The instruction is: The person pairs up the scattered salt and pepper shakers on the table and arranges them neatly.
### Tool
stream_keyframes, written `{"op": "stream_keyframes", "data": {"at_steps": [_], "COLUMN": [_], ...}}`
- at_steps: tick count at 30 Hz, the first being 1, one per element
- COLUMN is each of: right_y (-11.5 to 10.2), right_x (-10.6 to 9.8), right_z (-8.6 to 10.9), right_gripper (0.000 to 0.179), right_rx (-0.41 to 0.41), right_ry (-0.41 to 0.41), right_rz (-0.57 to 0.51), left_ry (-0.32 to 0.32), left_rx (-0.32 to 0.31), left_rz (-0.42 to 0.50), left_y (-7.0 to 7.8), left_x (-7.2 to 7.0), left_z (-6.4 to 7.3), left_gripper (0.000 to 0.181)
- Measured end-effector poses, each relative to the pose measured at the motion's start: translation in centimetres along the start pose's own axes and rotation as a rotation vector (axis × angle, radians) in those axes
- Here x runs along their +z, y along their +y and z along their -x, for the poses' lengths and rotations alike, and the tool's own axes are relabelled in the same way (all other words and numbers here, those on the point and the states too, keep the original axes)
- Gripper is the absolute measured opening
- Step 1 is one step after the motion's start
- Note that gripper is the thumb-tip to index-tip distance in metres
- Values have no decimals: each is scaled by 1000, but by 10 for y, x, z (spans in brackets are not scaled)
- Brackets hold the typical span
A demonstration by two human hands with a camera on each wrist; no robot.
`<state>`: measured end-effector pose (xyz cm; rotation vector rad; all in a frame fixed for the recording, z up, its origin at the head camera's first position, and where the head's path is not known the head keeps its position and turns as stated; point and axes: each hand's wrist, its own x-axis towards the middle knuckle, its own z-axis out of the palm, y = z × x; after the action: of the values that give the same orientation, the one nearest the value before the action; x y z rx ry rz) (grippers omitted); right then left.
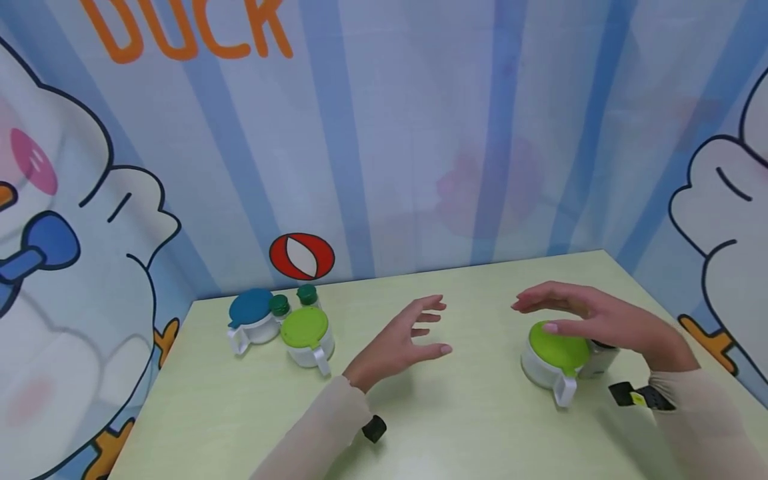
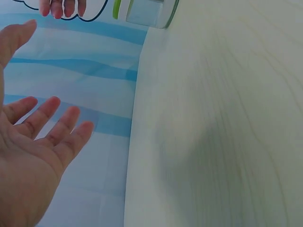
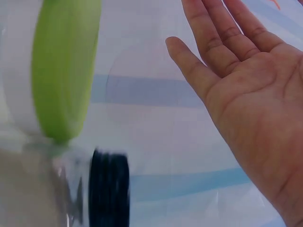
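Note:
My left hand [image 1: 399,343] hovers over the middle of the table, fingers extended and holding nothing. To its left stands a white container with a green lid and a handle [image 1: 305,328]. My right hand [image 1: 600,320] is raised above another green-lidded white container [image 1: 555,357], its fingers relaxed and apart from the lid in the right wrist view. Beside that container is a clear jar with a dark cap [image 3: 109,189], partly hidden by the right hand in the head view. In the left wrist view the left palm [image 2: 28,165] is bare.
At the back left are a blue-lidded white container [image 1: 252,310] and two small green-capped bottles [image 1: 280,305]. The pale table [image 1: 456,427] meets a striped cloth backdrop [image 1: 414,133] at its rear edge. Cartoon figures are printed on both sides.

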<state>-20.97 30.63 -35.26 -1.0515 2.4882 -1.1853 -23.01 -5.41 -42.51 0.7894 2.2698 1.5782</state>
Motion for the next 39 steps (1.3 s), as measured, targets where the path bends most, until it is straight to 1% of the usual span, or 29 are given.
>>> {"op": "stream_keyframes", "data": {"at_steps": [6, 13, 21, 25, 29, 35, 39], "right_y": [-8, -16, -24, -28, -32, -34, -34], "right_x": [5, 10, 18, 22, 26, 33, 38], "right_z": [-13, -28, -42, -48, -53, -62, -67], "right_gripper": [43, 44, 45, 44, 44, 44, 43], "right_rx": [-11, -32, -33, -32, -65, -110, -140], "right_ry": [-23, -59, -79, -88, -99, -125, -139], "right_rz": [10, -27, -27, -51, -78, -110, -125], "left_ry": [21, 51, 70, 81, 104, 124, 137], "left_rx": [-16, 11, 24, 19, 17, 35, 26], "left_rz": [-10, -32, -49, -51, -56, -65, -67], "left_y": [-4, -8, -9, -10, -10, -12, -13], "left_x": [-6, -16, -27, -31, -36, -43, -48], "left_z": [9, 20, 30, 35, 41, 48, 53], "left_gripper": [78, 78, 77, 77, 77, 75, 73]}}
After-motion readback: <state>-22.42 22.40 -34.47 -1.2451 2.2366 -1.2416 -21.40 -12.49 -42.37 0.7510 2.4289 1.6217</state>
